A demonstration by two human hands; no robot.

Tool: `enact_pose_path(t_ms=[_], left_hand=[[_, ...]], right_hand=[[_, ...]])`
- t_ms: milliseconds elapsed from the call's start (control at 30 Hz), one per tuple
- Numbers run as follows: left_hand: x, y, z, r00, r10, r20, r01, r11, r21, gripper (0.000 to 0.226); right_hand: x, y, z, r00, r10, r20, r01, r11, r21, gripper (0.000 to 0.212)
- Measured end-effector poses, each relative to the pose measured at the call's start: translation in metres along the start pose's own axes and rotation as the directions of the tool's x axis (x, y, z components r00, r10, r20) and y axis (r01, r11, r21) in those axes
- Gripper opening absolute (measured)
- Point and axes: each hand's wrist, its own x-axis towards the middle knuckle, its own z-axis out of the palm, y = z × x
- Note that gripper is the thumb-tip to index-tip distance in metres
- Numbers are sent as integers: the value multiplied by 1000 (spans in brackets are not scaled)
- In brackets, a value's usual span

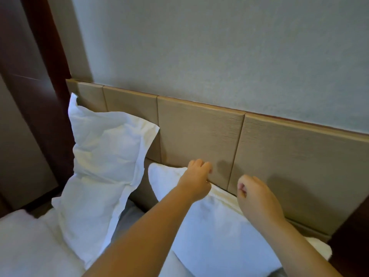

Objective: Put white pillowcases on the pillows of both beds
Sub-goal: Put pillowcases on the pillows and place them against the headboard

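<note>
A white-cased pillow (215, 222) lies tilted against the beige headboard (199, 132), right of centre. My left hand (196, 176) sits at this pillow's top edge with its fingers curled. Whether it grips the fabric is hidden by the hand itself. My right hand (257, 194) hovers just above the same pillow, near the headboard, in a loose fist with nothing visible in it. A second white-cased pillow (103, 166) stands upright on the left and leans on the headboard, apart from both hands.
White bedding (30, 246) covers the bed at lower left. Dark wooden panelling (40, 96) rises on the left, and a dark wooden piece (351, 236) stands at the right end of the headboard. A grey wall (219, 47) is above.
</note>
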Motion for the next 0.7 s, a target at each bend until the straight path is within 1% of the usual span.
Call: enact_pose_path(t_ms=[100, 200, 300, 367, 467, 533, 600, 700], left_hand=[[-16, -6, -8, 999, -53, -2, 53, 997, 58, 26], [-35, -2, -20, 990, -136, -24, 138, 985, 106, 25], [-54, 9, -28, 978, -210, -14, 209, 963, 173, 24], [-62, 22, -33, 967, -254, -35, 255, 942, 218, 22], [-61, 40, -43, 956, -281, -84, 293, 909, 295, 20], [-55, 50, -55, 956, -278, -99, 295, 896, 332, 21], [-48, 55, -71, 953, -275, -131, 303, 891, 338, 22], [-39, 46, -92, 926, -329, -185, 369, 892, 260, 24]], right_hand=[[-5, -4, 7, 999, -20, 29, 18, 998, 60, 21], [-7, -2, 10, 996, -56, 62, 47, 989, 143, 15], [-6, -3, 3, 985, -121, 124, 97, 978, 184, 11], [-5, -5, -4, 971, -179, 161, 141, 965, 223, 9], [-1, -13, -20, 945, -258, 201, 196, 939, 282, 4], [7, -20, -32, 924, -321, 210, 254, 921, 294, 6], [20, -30, -44, 911, -363, 196, 296, 907, 300, 8], [39, -47, -50, 905, -394, 161, 325, 885, 334, 11]])
